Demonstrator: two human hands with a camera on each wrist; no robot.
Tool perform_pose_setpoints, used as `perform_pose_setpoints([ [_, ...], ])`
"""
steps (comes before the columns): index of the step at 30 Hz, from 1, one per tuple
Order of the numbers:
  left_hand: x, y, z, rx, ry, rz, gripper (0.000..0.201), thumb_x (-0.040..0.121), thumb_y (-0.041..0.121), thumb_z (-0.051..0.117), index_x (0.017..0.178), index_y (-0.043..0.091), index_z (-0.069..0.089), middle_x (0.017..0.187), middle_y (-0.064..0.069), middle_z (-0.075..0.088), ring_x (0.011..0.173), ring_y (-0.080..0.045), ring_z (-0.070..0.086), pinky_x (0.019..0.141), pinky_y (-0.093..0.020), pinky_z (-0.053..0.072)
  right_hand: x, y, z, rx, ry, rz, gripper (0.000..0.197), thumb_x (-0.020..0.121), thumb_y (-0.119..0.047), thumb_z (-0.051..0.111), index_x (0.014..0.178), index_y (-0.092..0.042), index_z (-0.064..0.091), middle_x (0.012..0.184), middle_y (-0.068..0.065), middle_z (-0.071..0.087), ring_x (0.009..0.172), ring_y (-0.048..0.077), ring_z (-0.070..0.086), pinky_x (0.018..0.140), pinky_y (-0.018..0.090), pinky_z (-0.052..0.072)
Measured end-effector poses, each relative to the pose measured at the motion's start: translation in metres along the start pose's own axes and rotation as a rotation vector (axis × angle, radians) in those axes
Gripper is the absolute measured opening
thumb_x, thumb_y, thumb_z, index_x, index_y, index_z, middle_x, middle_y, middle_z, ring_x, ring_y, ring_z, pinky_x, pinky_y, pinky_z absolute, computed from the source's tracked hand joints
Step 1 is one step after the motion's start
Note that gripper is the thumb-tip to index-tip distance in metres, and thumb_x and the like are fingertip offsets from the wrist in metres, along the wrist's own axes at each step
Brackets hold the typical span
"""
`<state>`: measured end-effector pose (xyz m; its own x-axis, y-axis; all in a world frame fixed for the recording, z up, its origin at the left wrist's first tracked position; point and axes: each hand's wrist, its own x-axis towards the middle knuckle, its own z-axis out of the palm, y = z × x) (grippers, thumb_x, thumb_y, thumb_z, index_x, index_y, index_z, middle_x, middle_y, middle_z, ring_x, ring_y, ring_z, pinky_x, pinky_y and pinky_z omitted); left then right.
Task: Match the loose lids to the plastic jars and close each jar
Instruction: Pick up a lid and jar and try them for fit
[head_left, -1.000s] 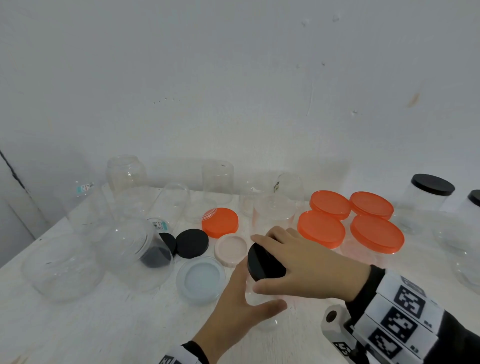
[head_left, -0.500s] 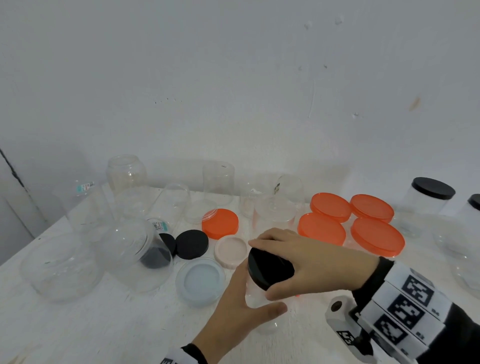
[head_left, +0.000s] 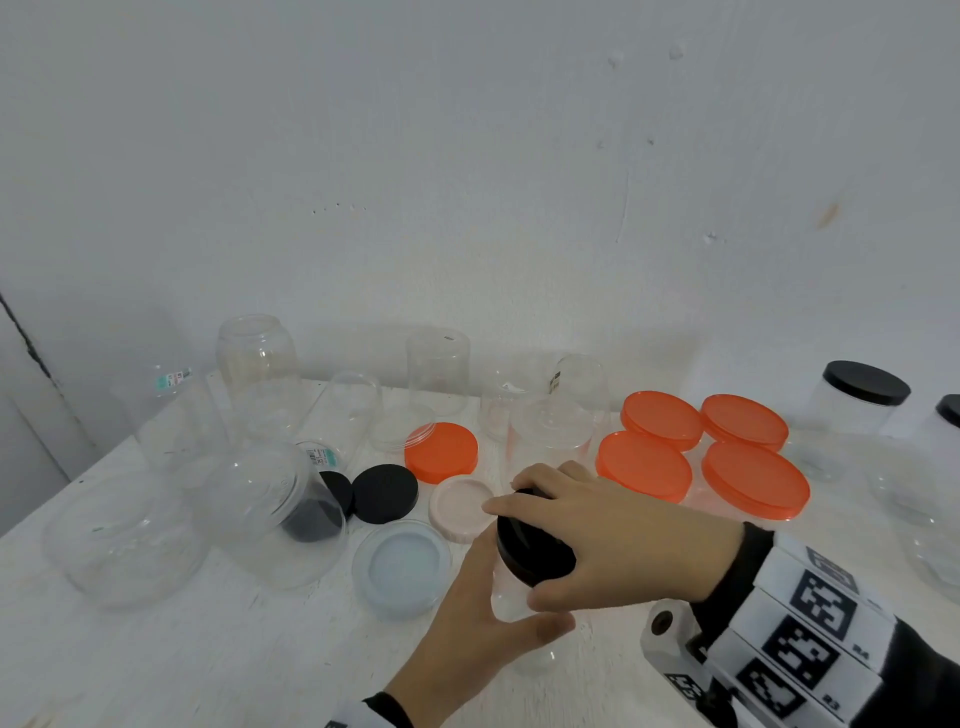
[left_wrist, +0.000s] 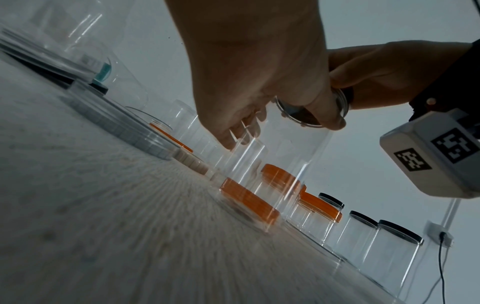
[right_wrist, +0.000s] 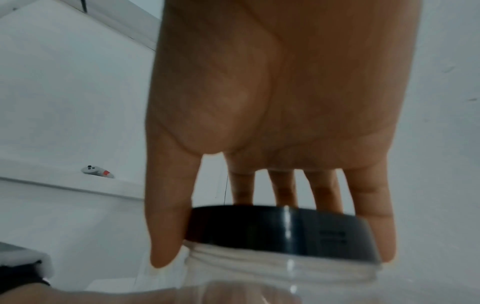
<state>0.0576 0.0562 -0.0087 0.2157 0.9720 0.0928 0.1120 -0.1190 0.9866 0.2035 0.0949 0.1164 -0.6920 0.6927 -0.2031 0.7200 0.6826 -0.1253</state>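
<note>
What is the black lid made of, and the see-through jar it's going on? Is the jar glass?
The black lid looks like smooth, slightly glossy plastic: a bright streak of light runs down its side. The jar looks like thin clear plastic, not glass, though that is only a guess: you can see orange lids straight through it, and its threaded neck looks cloudy white. The right hand grips the lid; the left hand holds the jar.

Left hand (left_wrist: 259, 67) around clear jar (left_wrist: 272, 164), upright on table (left_wrist: 91, 226)
</note>
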Motion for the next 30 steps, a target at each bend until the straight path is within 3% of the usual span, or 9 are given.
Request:
perform_pose_setpoints([
  [3,0.000,0.002,0.001,0.008,-0.004,-0.011,0.083,0.062,0.051,0.079,0.132,0.048,0.035,0.127,0.029,0.051,0.121,0.009,0.045,0.088,-0.001,0.039,0.000,-0.002,0.002,-0.015,0.036,0.014,0.069,0.082,-0.055,0.056,0.143,-0.043,0.025,0.129,-0.011,0.034,0.109,0.014,0.032,0.091,0.029,0.039],
  [7,0.000,0.002,0.001,0.011,-0.003,-0.027,0.085,0.063,0.049,0.079,0.135,0.049,0.033,0.127,0.030,0.051,0.121,0.008,0.046,0.097,-0.017,0.043,0.003,-0.009,0.006,-0.112,0.085,0.086,0.066,0.082,-0.065,0.049,0.138,-0.038,0.028,0.120,-0.002,0.039,0.102,0.021,0.035,0.083,0.033,0.043],
  [12,0.003,0.001,0.001,0.034,-0.008,-0.045,0.088,0.058,0.058,0.077,0.132,0.056,0.029,0.127,0.038,0.046,0.120,0.015,0.044,0.095,-0.013,0.041,0.004,-0.012,0.010,-0.135,0.124,0.142,0.068,0.081,-0.070,0.045,0.137,-0.035,0.030,0.116,-0.001,0.039,0.101,0.021,0.035,0.080,0.033,0.044],
  [15,0.002,0.000,0.002,0.019,-0.015,-0.032,0.085,0.062,0.055,0.079,0.132,0.056,0.030,0.127,0.036,0.048,0.121,0.013,0.044,0.093,-0.014,0.042,0.002,-0.011,0.011,-0.132,0.126,0.133,0.073,0.080,-0.069,0.045,0.141,-0.035,0.026,0.118,-0.001,0.039,0.101,0.021,0.034,0.084,0.034,0.043],
  [19,0.001,0.000,0.002,0.009,-0.003,-0.035,0.090,0.061,0.052,0.080,0.135,0.052,0.031,0.130,0.032,0.049,0.123,0.008,0.045,0.101,-0.022,0.042,-0.001,-0.008,0.013,-0.115,0.118,0.120,0.078,0.079,-0.070,0.045,0.145,-0.037,0.018,0.121,-0.003,0.037,0.102,0.020,0.032,0.087,0.035,0.044],
  [23,0.001,0.002,0.002,0.021,0.004,-0.047,0.092,0.057,0.057,0.078,0.135,0.053,0.029,0.129,0.035,0.047,0.121,0.014,0.042,0.098,-0.014,0.040,0.001,-0.007,0.015,-0.108,0.135,0.122,0.078,0.078,-0.072,0.044,0.144,-0.038,0.021,0.118,-0.005,0.037,0.100,0.019,0.031,0.086,0.034,0.045],
  [28,0.000,0.005,0.002,0.013,0.003,-0.027,0.090,0.060,0.052,0.079,0.137,0.048,0.031,0.131,0.031,0.048,0.124,0.008,0.044,0.103,-0.023,0.042,-0.001,-0.008,0.019,-0.089,0.178,0.172,0.080,0.073,-0.078,0.034,0.142,-0.040,0.024,0.116,-0.009,0.035,0.100,0.017,0.029,0.084,0.031,0.045],
  [30,0.000,0.006,0.002,0.015,0.001,-0.005,0.084,0.064,0.048,0.079,0.134,0.050,0.033,0.129,0.031,0.049,0.123,0.008,0.045,0.098,-0.019,0.044,-0.001,-0.010,0.022,-0.075,0.201,0.205,0.081,0.073,-0.079,0.032,0.142,-0.039,0.024,0.115,-0.009,0.034,0.100,0.016,0.029,0.084,0.031,0.044],
])
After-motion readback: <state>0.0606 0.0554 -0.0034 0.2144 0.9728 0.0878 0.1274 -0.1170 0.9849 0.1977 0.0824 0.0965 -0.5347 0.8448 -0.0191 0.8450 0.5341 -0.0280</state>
